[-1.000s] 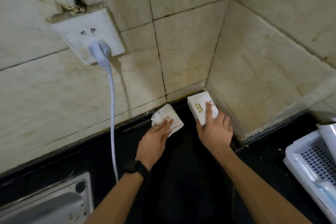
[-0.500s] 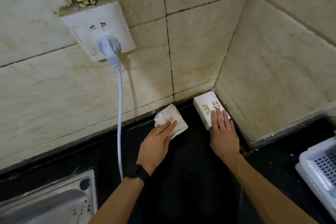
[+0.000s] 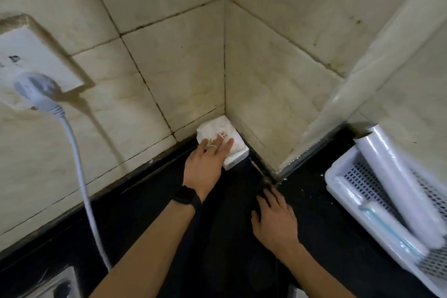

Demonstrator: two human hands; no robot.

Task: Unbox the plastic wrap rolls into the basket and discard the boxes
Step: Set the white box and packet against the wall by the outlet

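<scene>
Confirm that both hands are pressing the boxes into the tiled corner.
Wrong: only the left hand presses the boxes into the tiled corner; the right hand rests on the black counter, apart from them, as the head view shows.

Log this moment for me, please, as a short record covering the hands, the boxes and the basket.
left hand: fingers flat on the crumpled box
crumpled box: on a flat white box, in the wall corner
right hand: open over the black counter, holding nothing
basket: far right, holds plastic wrap rolls
</scene>
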